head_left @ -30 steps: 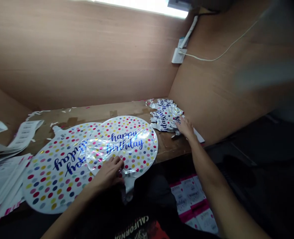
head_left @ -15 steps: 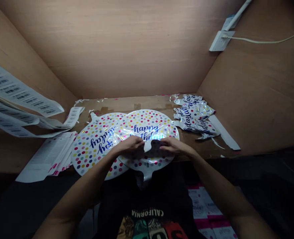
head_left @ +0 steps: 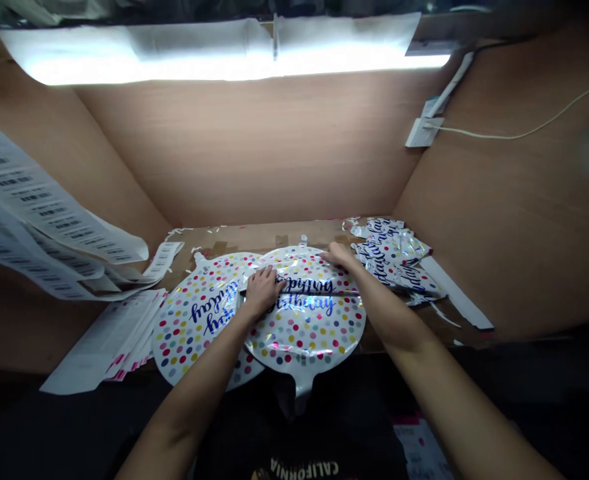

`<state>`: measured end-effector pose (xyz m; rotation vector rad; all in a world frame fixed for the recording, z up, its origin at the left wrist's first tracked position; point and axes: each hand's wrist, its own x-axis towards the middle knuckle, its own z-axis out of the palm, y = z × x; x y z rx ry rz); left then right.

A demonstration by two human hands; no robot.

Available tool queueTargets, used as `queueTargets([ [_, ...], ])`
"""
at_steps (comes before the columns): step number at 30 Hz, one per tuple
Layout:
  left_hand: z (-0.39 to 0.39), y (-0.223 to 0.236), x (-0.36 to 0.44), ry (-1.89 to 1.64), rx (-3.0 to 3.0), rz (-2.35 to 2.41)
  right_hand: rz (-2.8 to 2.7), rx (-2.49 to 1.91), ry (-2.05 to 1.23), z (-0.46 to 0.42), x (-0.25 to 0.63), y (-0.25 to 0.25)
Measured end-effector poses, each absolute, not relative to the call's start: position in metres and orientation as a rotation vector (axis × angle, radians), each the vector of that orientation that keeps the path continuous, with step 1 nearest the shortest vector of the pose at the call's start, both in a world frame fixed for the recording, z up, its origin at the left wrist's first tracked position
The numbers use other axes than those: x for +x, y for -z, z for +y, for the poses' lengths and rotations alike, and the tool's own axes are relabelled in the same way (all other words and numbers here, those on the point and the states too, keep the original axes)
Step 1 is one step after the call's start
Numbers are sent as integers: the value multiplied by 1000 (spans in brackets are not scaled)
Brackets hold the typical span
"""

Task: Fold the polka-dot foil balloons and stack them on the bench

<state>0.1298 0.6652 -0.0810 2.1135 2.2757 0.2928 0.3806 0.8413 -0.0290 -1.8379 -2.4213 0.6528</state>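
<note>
- Just now both my hands are on one round foil balloon (head_left: 304, 327), apart from each other, with a strip of bare foil between them
- That balloon is flat, thin and glossy, printed with multicoloured polka dots and blue "happy birthday" script, and it lies on a wooden bench (head_left: 254, 235)
- Its far part is folded over towards me in a straight crease, so the script there reads upside down
- My left hand (head_left: 263, 291) rests on the fold, fingers loosely together and slightly spread at the tips, pressing down rather than gripping, the forearm coming in from the lower left
- My right hand (head_left: 341, 255) reaches across to the far rim, fingers curved over the foil; I cannot tell whether they pinch it, and the forearm stretches in from the lower right
- The balloon's narrow foil neck (head_left: 299, 385) hangs towards me over the bench edge
- A second dotted balloon (head_left: 194, 327) lies partly under it on the left
- Crumpled silvery balloons (head_left: 392, 257) sit in a heap to the right, beside a white paper strip (head_left: 454, 293)
- Printed barcode sheets (head_left: 39, 220) curl at the left, above a stack of white papers (head_left: 109, 340)
</note>
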Motion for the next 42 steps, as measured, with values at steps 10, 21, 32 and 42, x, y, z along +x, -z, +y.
queueTargets([
  [10, 662, 108, 113, -286, 2004, 2333, -2246, -1893, -476, 790, 424, 57],
  [21, 670, 90, 103, -267, 1772, 2377, -2252, -2085, 95, 733, 556, 73],
  [32, 707, 58, 182, -16, 1911, 1830, -2114, -2072, -78, 650, 555, 107],
  [42, 632, -17, 164, -723, 2753, 1432, -2355, -932, -281, 741, 523, -9],
])
